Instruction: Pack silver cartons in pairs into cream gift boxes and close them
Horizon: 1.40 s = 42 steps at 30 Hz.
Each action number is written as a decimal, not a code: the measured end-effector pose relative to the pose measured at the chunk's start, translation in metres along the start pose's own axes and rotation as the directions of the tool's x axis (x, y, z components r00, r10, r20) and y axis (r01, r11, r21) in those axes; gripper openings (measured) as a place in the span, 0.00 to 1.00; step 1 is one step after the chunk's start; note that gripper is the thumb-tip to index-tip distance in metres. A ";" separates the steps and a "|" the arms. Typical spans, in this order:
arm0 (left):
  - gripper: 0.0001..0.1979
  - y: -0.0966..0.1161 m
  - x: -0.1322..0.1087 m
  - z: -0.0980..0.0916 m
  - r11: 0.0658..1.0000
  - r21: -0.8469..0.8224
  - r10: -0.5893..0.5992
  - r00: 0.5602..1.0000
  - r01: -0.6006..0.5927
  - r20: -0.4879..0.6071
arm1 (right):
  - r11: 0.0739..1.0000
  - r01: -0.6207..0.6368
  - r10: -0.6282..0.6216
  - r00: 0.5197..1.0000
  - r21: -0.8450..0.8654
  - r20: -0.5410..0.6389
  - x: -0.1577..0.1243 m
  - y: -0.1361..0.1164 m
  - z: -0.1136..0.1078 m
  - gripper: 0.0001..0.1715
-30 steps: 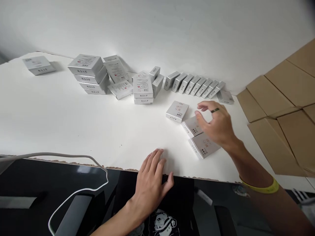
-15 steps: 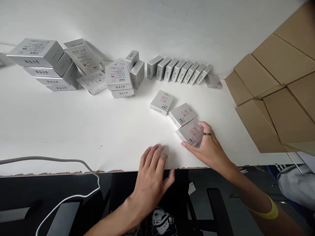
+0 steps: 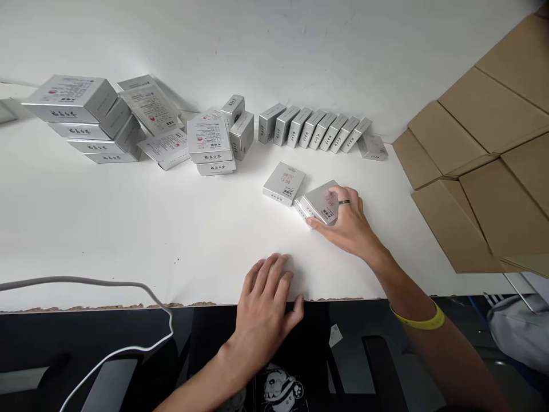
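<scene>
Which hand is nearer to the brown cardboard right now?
Right. The right hand is left of the brown cardboard, gripping a silver box; the left hand lies farther left, at the near edge of the white table.

A dark ring (image 3: 343, 202) circles one finger of the right hand (image 3: 349, 224); that forearm wears a yellow wristband (image 3: 422, 324) toward four o'clock. At six o'clock, black clothing (image 3: 315, 343) bears a white cartoon print (image 3: 281, 390).
</scene>
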<state>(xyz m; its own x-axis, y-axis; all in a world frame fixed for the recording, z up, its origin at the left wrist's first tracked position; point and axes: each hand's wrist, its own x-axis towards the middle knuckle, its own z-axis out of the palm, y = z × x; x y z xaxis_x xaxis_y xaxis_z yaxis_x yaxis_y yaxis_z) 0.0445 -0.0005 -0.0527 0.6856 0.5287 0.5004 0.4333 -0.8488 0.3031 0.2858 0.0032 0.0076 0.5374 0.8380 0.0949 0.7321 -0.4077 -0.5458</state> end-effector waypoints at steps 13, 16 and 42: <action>0.11 0.000 -0.001 0.003 0.999 0.034 0.025 0.999 -0.023 -0.048 | 0.953 -0.201 0.207 0.978 0.225 -0.001 -0.009 0.000 0.022 0.50; 0.11 -0.001 -0.002 0.005 0.999 0.047 0.028 0.997 -0.024 -0.067 | 0.963 -0.174 0.178 0.984 0.208 0.001 -0.010 0.000 0.022 0.49; 0.13 -0.001 -0.006 0.010 0.995 0.092 0.042 0.994 -0.033 -0.100 | 0.978 -0.043 0.028 0.997 0.206 0.075 -0.014 0.014 0.020 0.50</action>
<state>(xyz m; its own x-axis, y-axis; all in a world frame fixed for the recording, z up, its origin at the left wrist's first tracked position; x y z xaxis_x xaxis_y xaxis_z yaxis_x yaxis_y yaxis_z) 0.0459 -0.0028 -0.0634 0.6411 0.4890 0.5914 0.4624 -0.8612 0.2108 0.2798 -0.0073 -0.0180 0.5249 0.8510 0.0163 0.6061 -0.3603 -0.7091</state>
